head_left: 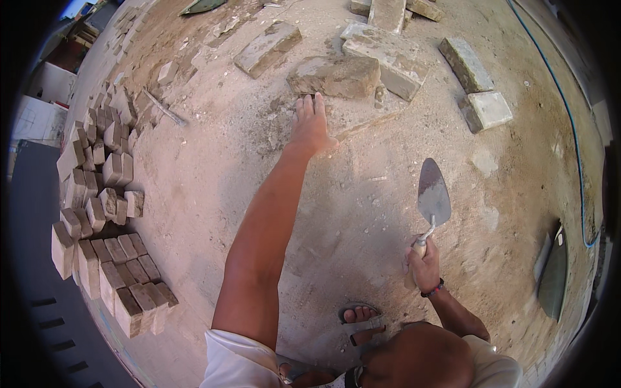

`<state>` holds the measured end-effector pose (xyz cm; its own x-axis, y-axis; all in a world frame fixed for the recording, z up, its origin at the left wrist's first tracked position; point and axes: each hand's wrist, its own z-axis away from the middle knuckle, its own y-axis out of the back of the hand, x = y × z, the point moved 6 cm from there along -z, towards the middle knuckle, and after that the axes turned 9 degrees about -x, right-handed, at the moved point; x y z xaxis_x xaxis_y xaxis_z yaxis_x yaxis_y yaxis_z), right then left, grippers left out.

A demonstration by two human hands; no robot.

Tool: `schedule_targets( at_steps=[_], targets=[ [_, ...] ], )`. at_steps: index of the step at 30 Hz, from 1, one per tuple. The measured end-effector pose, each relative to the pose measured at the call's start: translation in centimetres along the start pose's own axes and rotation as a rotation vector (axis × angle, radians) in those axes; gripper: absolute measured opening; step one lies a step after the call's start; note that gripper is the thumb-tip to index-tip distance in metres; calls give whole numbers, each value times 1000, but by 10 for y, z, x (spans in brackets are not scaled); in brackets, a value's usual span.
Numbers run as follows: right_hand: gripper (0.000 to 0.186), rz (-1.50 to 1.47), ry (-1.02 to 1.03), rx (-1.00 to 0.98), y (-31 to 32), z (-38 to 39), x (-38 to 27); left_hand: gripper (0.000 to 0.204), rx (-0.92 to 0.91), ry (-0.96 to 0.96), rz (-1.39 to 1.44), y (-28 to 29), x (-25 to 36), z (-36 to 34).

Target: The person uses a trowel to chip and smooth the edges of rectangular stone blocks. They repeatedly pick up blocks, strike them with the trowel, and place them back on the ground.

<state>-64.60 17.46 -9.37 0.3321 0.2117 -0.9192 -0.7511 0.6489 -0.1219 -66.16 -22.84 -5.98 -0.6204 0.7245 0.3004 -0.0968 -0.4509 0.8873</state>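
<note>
"So, where are we on this sandy ground [194, 207]?"
"Seemingly at handling the weathered brick [336, 76]: it lies ahead of us, just beside a paler block [391, 55]. Our left hand [310, 130] is spread at its near side; our right hand [424, 265] wraps the handle of the trowel [433, 194]."
"What does the next move call for?"
"Probably a steady left hand. The brick's underside is hidden, and we can't tell whether our fingertips [318, 99] touch it."

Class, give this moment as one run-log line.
left hand: open beside nearest block, contact unclear | right hand: gripping trowel | brick pile: left
</note>
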Motion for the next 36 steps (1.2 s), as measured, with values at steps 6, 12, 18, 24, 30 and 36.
schedule_targets(
  at_steps=[6,12,18,24,30,36],
  targets=[
    [14,-47,-146,40,5,9,9,125,114,-58,92,5,-14,-2],
    [16,75,-72,-38,-5,-7,4,98,7,1,118,34,29,27],
    [21,109,-92,-175,-44,-23,-2,89,-299,147,-391,137,51,118],
    [31,229,67,-416,-111,-39,-45,83,-637,371,-548,116,-13,196],
    [42,189,1,-689,-173,-41,-67,102,-193,318,-285,94,-64,274],
    [41,200,229,-725,-218,-21,-120,113,598,195,119,53,-115,339]
  ],
)
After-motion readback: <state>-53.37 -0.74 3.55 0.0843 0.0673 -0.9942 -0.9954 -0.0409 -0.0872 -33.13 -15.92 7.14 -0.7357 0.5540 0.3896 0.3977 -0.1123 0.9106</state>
